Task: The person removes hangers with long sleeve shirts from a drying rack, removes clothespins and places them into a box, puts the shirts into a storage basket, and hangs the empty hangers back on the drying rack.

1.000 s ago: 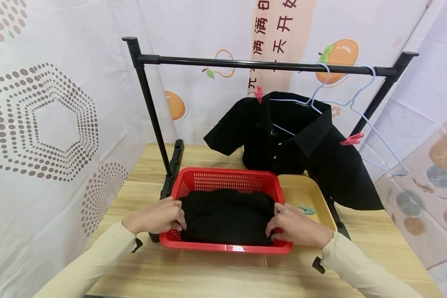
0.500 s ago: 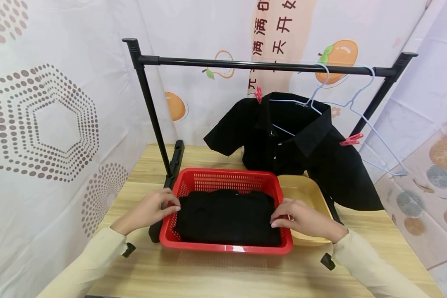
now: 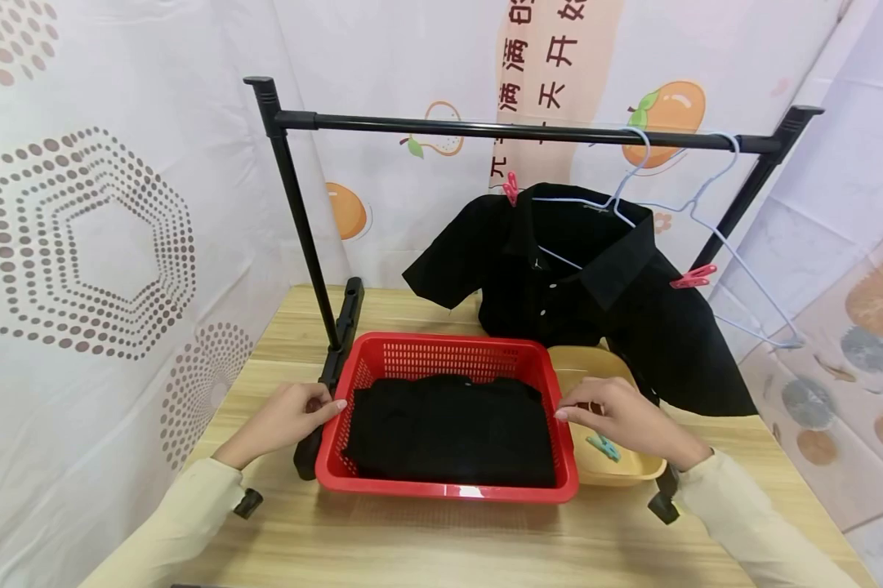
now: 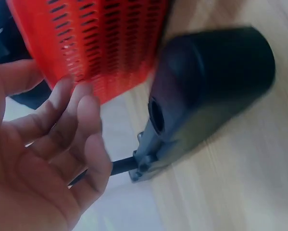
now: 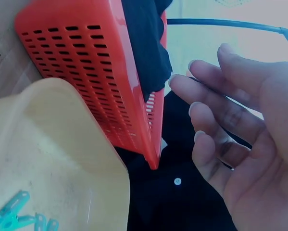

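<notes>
A folded black garment point(image 3: 452, 433) lies flat in a red plastic basket point(image 3: 448, 490) with slotted walls. My left hand point(image 3: 283, 420) is at the basket's left rim, fingers loosely bent with nothing in them; whether the fingertips touch the rim I cannot tell. Past the right rim, my right hand point(image 3: 621, 416) hovers above a yellow basin point(image 3: 650, 469), its fingers relaxed and holding nothing. In the right wrist view those fingers point(image 5: 206, 113) are apart from the basket wall point(image 5: 76, 53). Teal clothespins point(image 5: 11, 211) lie in the basin.
Behind the basket stands a black rack with a crossbar point(image 3: 485, 129). From it hang light blue hangers point(image 3: 694, 208) and a black short-sleeved shirt point(image 3: 559, 278), with red clothespins point(image 3: 693, 277) on it. The rack's foot point(image 4: 206, 72) lies left of the basket on the wooden table point(image 3: 448, 547).
Both hands have let go of the black garment's ends and drawn outward past the basket's rims. The garment now lies flatter and reaches nearer the right wall.
</notes>
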Demonstrator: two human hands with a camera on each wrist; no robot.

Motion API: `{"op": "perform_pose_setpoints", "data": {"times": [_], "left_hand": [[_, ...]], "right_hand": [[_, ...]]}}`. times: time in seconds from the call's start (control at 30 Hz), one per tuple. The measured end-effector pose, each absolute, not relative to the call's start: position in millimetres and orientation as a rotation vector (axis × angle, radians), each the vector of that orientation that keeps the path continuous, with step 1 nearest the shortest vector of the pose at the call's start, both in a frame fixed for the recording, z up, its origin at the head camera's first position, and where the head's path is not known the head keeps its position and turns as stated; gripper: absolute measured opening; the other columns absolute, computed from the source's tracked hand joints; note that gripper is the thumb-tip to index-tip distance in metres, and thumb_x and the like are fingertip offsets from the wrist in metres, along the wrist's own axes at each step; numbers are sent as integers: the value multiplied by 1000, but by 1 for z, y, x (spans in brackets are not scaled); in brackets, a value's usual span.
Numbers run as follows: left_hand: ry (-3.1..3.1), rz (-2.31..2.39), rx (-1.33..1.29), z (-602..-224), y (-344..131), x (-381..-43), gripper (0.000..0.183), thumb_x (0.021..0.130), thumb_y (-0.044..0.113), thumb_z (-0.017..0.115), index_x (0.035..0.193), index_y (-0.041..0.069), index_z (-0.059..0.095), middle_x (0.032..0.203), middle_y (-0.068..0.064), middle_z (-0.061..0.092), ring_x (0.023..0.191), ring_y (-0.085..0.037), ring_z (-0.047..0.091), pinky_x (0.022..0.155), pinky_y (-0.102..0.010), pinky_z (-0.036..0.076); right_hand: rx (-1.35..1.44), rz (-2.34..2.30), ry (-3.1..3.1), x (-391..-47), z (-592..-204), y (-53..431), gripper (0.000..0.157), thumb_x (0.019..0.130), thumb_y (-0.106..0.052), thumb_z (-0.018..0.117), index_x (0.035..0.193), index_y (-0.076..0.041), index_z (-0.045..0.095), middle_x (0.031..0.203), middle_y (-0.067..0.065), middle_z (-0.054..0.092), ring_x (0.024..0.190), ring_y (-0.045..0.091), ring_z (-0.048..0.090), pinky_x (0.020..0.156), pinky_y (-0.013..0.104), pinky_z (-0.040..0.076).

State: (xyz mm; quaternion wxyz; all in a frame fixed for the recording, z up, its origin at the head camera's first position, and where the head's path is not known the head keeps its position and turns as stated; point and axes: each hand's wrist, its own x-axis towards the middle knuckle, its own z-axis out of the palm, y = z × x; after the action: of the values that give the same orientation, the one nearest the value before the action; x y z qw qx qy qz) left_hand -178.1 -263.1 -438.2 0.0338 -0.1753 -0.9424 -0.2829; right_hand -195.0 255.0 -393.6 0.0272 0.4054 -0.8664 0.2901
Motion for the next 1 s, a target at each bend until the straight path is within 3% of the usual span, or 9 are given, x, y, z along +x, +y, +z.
{"op": "perform_pose_setpoints", "data": {"times": [0.27, 0.5, 0.7, 0.83, 1.0], "left_hand": [[-3041, -1208, -440, -434, -266, -174, 31, 102, 37, 66, 82, 15, 68, 67, 0, 60, 62, -16, 59, 55, -30, 47], [-3065, -1332, -426, -434, -266, -171, 35, 105, 34, 61, 81, 10, 65, 69, -2, 62, 67, -20, 60, 60, -32, 48], [-3057, -1370, -412, -436, -267, -171, 35, 105, 35, 61, 81, 9, 65, 70, -3, 62, 68, -21, 61, 62, -34, 49], [-3051, -1409, -390, -437, -266, -173, 36, 105, 35, 61, 81, 9, 65, 70, -4, 62, 69, -22, 61, 63, -34, 48], [-3032, -1412, -415, -438, -265, -174, 34, 105, 32, 62, 80, 8, 66, 68, -3, 61, 67, -21, 60, 62, -33, 48]], "right_hand": [[1231, 913, -2614, -198, -391, 264, 14, 93, -12, 77, 105, -17, 79, 95, -13, 72, 76, 3, 57, 63, 22, 51], [1185, 878, -2545, -201, -382, 268, 23, 91, -7, 78, 104, -26, 76, 91, -13, 72, 76, 3, 60, 66, 20, 52], [958, 860, -2516, -203, -374, 275, 22, 91, -8, 79, 109, -21, 78, 93, -13, 71, 76, 5, 57, 66, 16, 48], [799, 966, -2496, -209, -371, 285, 22, 93, -4, 76, 110, -18, 78, 95, -6, 73, 76, 6, 60, 69, 12, 49], [577, 1053, -2488, -219, -369, 302, 15, 99, -10, 70, 112, -15, 77, 94, 2, 75, 72, 8, 61, 60, 15, 49]]}}
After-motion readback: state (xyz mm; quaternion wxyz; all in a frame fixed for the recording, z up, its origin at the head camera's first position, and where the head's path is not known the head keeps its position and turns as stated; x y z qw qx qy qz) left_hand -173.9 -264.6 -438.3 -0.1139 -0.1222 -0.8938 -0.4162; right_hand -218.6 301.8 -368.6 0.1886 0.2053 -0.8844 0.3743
